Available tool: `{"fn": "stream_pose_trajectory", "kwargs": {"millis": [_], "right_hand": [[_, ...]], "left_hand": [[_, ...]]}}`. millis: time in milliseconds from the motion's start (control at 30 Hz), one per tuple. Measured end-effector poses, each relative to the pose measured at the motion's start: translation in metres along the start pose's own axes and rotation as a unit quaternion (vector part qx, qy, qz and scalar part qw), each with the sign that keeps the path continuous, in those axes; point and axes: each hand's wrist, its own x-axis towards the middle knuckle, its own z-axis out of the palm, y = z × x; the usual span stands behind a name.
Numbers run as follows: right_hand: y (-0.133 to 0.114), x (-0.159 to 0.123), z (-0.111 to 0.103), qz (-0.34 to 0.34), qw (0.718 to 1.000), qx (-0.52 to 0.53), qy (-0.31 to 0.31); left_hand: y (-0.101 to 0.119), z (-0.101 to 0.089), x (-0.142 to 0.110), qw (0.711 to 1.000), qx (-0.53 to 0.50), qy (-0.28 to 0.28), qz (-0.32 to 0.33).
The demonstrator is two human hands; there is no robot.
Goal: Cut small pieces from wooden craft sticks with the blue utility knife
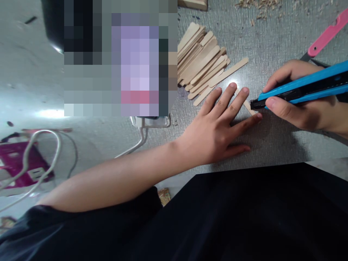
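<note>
My left hand (pixel 217 127) lies flat on the table with its fingers spread, partly covering a wooden craft stick (pixel 247 102). That stick shows between the fingers, and its middle is hidden. In my right hand (pixel 299 98) is a blue utility knife (pixel 301 85), gripped between thumb and fingers. The knife's black tip meets the stick near its lower end; I cannot make out the blade. Just beyond my left fingertips lies another craft stick (pixel 231 72), at the edge of a loose pile of craft sticks (pixel 203 59).
A pink-handled folding tool (pixel 326 36) lies behind my right hand. Wood shavings (pixel 261 7) are scattered at the back. White cables (pixel 141 137) and a magenta packet (pixel 21 163) are on the left. A pixelated patch hides the upper left.
</note>
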Motion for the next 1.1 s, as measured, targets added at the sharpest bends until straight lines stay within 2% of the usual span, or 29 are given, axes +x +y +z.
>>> {"fn": "stream_pose_trajectory", "kwargs": {"millis": [167,500,800,1100], "right_hand": [[-0.0009,0.0008,0.0007,0.034,0.999,-0.016,0.004],[0.0022,0.0000,-0.0008,0.004,1.000,0.006,-0.006],[-0.0025,0.0001,-0.0010,0.051,0.999,-0.012,-0.003],[-0.0007,-0.0003,-0.0004,0.023,1.000,-0.005,-0.001]], "left_hand": [[0.0001,-0.0005,0.0000,1.000,-0.002,-0.003,-0.003],[-0.0004,0.0027,-0.0002,1.000,0.000,0.009,-0.003],[0.0013,-0.0005,0.0002,1.000,0.003,-0.002,-0.006],[0.0007,-0.0011,0.0002,1.000,-0.001,-0.002,-0.003]]}}
